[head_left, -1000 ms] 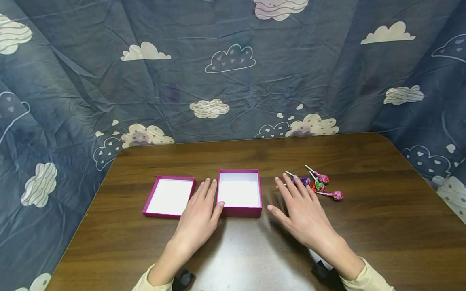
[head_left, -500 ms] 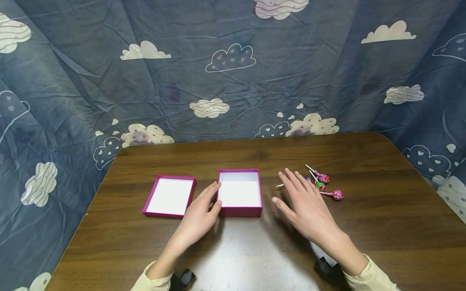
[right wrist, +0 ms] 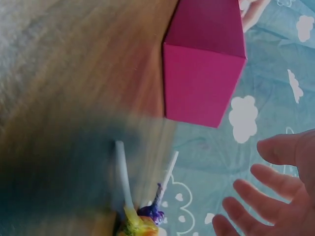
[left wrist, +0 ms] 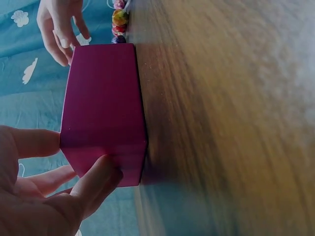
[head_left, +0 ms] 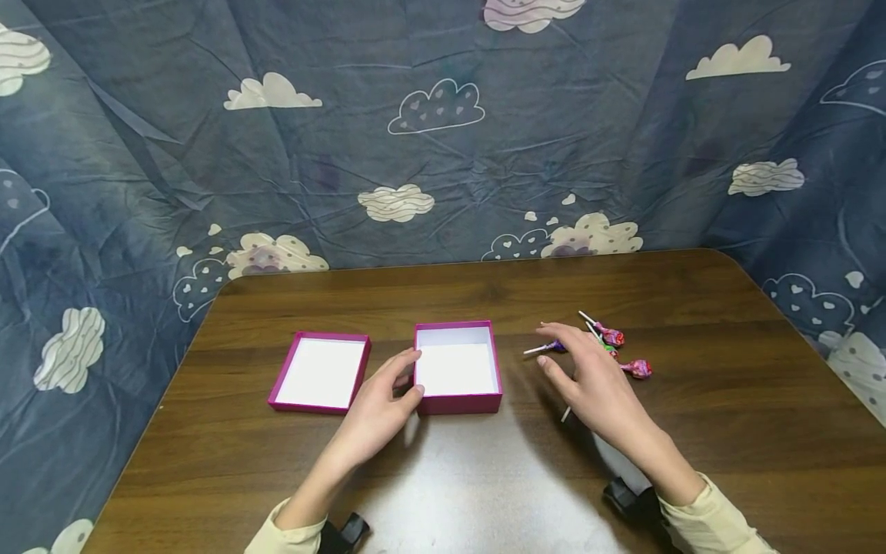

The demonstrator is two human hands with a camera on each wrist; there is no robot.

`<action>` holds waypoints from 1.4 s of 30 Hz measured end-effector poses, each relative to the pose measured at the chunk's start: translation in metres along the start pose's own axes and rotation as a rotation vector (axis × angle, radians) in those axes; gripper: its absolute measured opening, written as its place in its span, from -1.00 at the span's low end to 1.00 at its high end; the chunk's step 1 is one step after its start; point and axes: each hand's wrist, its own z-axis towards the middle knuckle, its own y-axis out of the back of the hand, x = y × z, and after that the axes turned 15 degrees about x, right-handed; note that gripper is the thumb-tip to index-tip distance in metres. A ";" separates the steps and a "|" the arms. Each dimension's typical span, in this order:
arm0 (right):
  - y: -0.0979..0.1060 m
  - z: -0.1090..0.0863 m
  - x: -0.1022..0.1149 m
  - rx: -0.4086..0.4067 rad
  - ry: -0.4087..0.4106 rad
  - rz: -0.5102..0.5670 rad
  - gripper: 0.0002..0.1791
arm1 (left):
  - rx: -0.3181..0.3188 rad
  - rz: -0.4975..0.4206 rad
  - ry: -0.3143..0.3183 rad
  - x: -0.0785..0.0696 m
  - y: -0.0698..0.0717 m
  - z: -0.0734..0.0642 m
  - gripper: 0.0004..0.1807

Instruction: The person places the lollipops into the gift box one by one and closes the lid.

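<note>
An open magenta box (head_left: 458, 404) with a white inside stands mid-table. My left hand (head_left: 377, 408) touches its left side, thumb at the near left corner and bent fingers against the wall, as the left wrist view shows. My right hand (head_left: 598, 385) hovers over a cluster of lollipops, fingers loosely spread and holding nothing. A purple lollipop (right wrist: 153, 212) and a yellow lollipop (right wrist: 138, 227) lie below it, sticks towards the box. Pink-wrapped lollipops (head_left: 638, 369) and a green one, partly hidden by the hand, lie beyond.
The box's magenta lid (head_left: 321, 373), white inside up, lies left of the box on the brown wooden table (head_left: 484, 300). A blue cloth with clouds (head_left: 443, 177) hangs behind the table. Black straps with small devices (head_left: 623, 496) are on both wrists.
My right hand has shifted slightly right and its fingers have bent over the lollipops. The left fingers have bent in against the box's side. The box has turned very slightly.
</note>
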 end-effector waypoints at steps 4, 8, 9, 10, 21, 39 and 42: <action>0.008 -0.001 -0.001 -0.003 -0.026 0.041 -0.63 | -0.009 0.006 -0.007 0.000 0.000 0.000 -0.46; 0.017 -0.002 -0.002 0.030 -0.084 0.071 -0.69 | -0.018 0.009 -0.010 0.000 0.000 0.000 -0.47; 0.020 -0.002 -0.002 0.039 -0.099 0.072 -0.70 | -0.019 0.009 -0.011 0.001 0.000 0.000 -0.47; 0.022 -0.002 -0.003 0.047 -0.116 0.065 -0.71 | -0.019 0.006 -0.010 0.001 0.000 0.000 -0.47; 0.048 -0.007 -0.013 0.186 -0.272 0.060 -0.79 | -0.012 0.001 0.004 0.001 0.000 0.001 -0.46; 0.050 -0.010 -0.047 0.459 -0.274 0.180 -0.74 | -0.010 0.016 0.007 0.002 0.000 -0.001 -0.46; 0.045 -0.011 -0.052 0.485 -0.292 0.210 -0.71 | -0.006 0.019 0.006 0.002 0.000 0.000 -0.46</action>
